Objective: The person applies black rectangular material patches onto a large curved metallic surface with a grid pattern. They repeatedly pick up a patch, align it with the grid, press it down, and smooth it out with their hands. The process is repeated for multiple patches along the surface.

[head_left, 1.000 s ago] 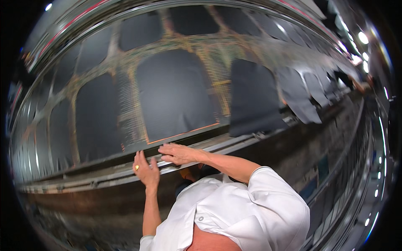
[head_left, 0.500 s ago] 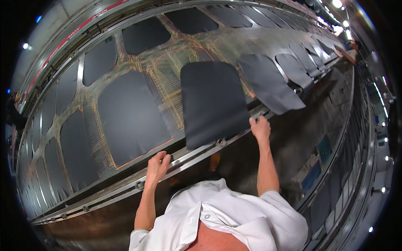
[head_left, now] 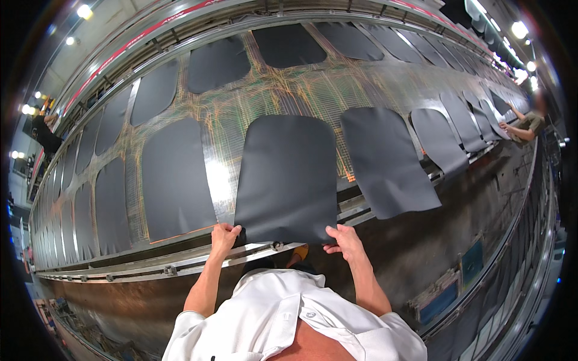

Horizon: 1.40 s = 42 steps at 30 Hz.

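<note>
Your left hand [head_left: 224,239] and right hand [head_left: 345,242] each pinch a near corner of the dark sheet [head_left: 286,174]. Sheet lies before you across the tabletop [head_left: 220,171], straight edge overhanging toward you; long axis runs away from you, rounded end pointing far side.

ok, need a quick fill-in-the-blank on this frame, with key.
1. The left grip is at the dark sheet's near ____ corner.
2. The right grip holds its near ____ corner.
3. On the panel just left of that sheet, an ____ line runs along the near edge.
4. The wearer's shirt is ____ in colour.

Missing words: left; right; orange; white.
</note>
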{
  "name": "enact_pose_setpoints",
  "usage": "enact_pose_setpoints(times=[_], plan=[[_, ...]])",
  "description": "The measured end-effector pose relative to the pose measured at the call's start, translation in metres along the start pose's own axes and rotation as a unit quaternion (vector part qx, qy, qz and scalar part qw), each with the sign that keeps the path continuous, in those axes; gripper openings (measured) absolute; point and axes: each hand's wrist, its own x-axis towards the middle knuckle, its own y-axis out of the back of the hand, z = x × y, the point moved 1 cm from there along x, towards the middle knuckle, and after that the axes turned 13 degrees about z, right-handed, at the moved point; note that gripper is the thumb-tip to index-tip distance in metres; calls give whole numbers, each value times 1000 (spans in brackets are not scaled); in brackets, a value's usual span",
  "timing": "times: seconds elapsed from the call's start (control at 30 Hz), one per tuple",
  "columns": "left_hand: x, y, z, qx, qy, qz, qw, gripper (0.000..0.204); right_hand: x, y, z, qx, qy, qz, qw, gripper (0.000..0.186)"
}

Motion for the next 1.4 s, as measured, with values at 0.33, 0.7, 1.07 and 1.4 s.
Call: enact_pose_setpoints(times=[0.33, 0.7, 1.07, 1.4], plan=[[21, 14, 23, -341, 122, -163, 918, 16, -30, -16, -74, 23, 216, 17, 976, 34], [43, 74, 120, -498, 154, -141, 842, 14, -36, -60, -204, 77, 202, -60, 975, 13], [57, 146, 234, -568, 82, -57, 817, 14, -42, -26, -314, 167, 245, -52, 953, 12], [100, 161, 294, -613, 112, 8, 782, 14, -14, -39, -381, 226, 239, -37, 944, 15]])
